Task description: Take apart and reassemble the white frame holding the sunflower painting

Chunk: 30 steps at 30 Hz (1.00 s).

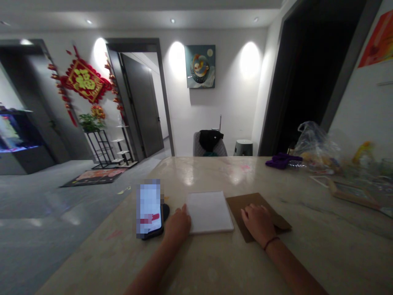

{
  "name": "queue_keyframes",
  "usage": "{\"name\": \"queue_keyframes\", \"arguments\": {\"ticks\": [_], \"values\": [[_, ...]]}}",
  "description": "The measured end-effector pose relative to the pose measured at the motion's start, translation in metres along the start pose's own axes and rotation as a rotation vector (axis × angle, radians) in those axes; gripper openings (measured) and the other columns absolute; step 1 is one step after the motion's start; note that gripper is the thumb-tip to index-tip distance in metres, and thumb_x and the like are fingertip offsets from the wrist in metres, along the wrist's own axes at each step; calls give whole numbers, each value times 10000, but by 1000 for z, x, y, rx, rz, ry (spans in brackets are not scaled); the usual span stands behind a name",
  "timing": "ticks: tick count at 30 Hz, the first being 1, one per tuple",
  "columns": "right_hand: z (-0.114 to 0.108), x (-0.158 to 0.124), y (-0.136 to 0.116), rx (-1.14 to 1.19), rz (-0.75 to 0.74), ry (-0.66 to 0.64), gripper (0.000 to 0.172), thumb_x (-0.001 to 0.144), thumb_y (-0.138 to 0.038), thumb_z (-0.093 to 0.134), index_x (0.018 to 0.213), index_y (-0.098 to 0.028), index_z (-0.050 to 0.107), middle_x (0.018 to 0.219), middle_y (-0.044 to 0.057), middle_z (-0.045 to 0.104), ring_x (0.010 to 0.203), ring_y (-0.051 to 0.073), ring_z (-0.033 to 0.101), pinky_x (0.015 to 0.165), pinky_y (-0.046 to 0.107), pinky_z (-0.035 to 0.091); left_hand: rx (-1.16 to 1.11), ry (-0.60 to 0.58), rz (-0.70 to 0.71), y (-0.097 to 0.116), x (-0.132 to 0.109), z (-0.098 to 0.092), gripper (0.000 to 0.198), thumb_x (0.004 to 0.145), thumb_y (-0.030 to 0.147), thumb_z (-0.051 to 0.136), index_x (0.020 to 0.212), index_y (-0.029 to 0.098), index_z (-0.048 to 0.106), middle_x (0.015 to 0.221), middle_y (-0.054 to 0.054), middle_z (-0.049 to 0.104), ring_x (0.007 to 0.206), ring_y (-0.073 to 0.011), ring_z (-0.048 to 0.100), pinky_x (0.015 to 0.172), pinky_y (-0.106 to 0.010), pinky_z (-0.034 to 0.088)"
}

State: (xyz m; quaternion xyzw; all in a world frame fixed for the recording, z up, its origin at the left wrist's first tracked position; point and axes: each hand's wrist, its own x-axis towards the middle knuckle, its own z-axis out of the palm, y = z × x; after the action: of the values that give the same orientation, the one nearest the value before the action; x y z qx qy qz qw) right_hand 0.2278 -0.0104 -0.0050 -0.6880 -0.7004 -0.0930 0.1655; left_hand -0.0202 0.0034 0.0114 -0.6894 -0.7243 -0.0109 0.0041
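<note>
A flat white square panel (210,213), perhaps a thin box or blank canvas, lies on the table in front of me. At its left edge rests my left hand (178,223), touching it with the fingers loosely bent and not wrapped round it. Just right of the panel lies a brown paper envelope (242,205), set at an angle with a pointed flap at its right end. My right hand (258,221) lies palm down on the envelope, fingers spread a little, with a thin dark red bracelet (272,242) at the wrist.
A lit phone (149,209) with a blurred screen leans on a dark stand left of my left hand. Farther right are a purple cloth (281,161), a clear plastic bag (317,147) and a wooden frame (353,196). A grey chair (196,145) stands beyond the table (211,270).
</note>
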Motion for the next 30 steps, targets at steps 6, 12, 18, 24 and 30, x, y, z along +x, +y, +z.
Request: {"name": "queue_keyframes", "arguments": {"ticks": [6,12,18,24,30], "values": [[4,-2,-21,261,-174,28,242,839,-296,421,903,-174,619,1002,66,624,986,194,523,903,320,341,-50,24,0,8,-6,-5,391,814,214,339,1168,120,475,1126,-129,574,993,-202,564,815,-304,421],[15,-9,-30,267,-160,-115,468,843,-413,374,1179,-113,501,1279,114,474,1224,266,345,1028,420,216,-56,46,21,7,-5,-2,336,811,200,340,1097,127,500,1095,-118,583,1001,-192,552,816,-290,409],[11,-8,-34,320,-97,-218,632,781,-504,421,1234,-65,446,1370,147,347,1277,281,261,1054,403,184,-35,52,19,10,-4,0,308,817,186,321,1054,122,507,1057,-117,595,953,-203,573,776,-300,423],[9,-7,-32,371,-104,-273,687,764,-522,422,1272,-60,403,1409,133,269,1303,273,197,1067,402,151,-47,25,9,11,-3,2,313,821,186,323,1081,130,488,1070,-111,596,946,-195,578,764,-287,424],[15,-6,-26,414,-120,-219,595,737,-459,501,1229,-126,467,1375,124,344,1284,265,256,1044,420,208,-46,15,16,10,-4,1,320,821,179,315,1090,124,480,1081,-118,592,952,-195,577,759,-286,424]]}}
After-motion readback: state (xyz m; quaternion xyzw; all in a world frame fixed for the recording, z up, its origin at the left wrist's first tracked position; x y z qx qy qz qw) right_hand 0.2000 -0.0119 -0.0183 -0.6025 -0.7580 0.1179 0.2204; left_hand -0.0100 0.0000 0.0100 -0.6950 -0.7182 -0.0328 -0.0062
